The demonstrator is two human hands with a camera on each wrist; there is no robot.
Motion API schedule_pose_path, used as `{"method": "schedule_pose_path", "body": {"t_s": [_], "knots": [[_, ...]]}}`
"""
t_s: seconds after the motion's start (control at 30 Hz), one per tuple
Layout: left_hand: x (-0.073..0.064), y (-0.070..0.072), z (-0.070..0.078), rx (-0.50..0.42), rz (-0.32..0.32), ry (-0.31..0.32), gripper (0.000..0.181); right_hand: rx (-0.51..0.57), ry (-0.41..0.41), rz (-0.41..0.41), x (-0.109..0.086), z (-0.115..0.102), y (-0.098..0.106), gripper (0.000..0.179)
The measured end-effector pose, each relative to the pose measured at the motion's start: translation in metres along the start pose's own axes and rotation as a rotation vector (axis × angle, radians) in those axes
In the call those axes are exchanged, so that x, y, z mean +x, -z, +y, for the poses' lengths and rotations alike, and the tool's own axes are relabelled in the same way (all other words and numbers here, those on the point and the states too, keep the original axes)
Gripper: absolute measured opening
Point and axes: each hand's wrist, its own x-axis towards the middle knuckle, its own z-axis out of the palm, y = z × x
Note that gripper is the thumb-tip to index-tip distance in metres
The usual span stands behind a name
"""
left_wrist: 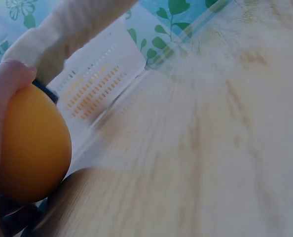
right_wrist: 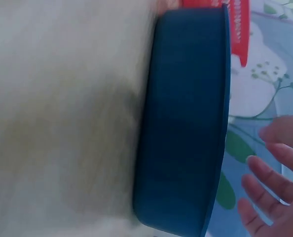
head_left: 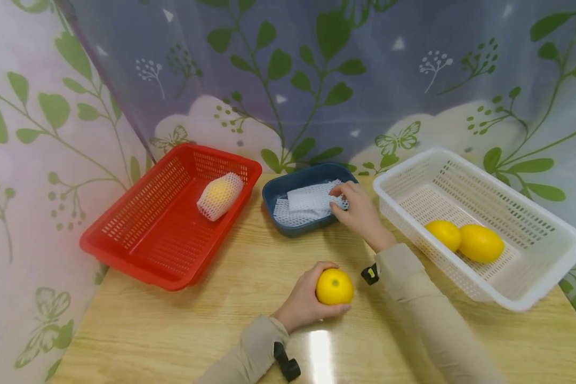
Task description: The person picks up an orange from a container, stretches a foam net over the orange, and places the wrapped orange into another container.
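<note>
My left hand grips a yellow lemon above the wooden table, thumb and fingers around its sides. The same lemon fills the left edge of the left wrist view. Over the right end of a dark blue tray is my right hand, its fingers loosely bent at the white foam net sleeves inside. In the right wrist view, the right hand's fingers are spread above the rim of the blue tray, with nothing visible between them; the sleeves are hidden there.
At the left stands a red basket with a lemon in a foam net inside. A white basket at the right holds two bare lemons. A patterned curtain hangs behind the wooden table.
</note>
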Motion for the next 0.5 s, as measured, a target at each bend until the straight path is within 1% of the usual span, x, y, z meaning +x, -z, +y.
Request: {"method": "schedule_pose_path", "body": {"t_s": [0.07, 0.2, 0.3, 0.4, 0.5], "knots": [[0.0, 0.0, 0.0, 0.007, -0.01, -0.022, 0.077, -0.048, -0.052, -0.085, 0.01, 0.002, 0.001, 0.025], [0.001, -0.001, -0.002, 0.074, -0.017, -0.094, 0.08, -0.141, -0.17, -0.276, 0.025, 0.003, -0.002, 0.038], [0.001, -0.001, -0.003, 0.113, -0.02, -0.123, 0.082, -0.174, -0.236, -0.384, 0.032, 0.004, -0.006, 0.043], [0.001, -0.001, -0.004, 0.109, -0.029, -0.122, 0.082, -0.196, -0.27, -0.435, 0.037, 0.004, -0.01, 0.045], [0.002, 0.0, -0.003, 0.104, -0.032, -0.121, 0.081, -0.236, -0.273, -0.454, 0.041, 0.004, -0.013, 0.044]]}}
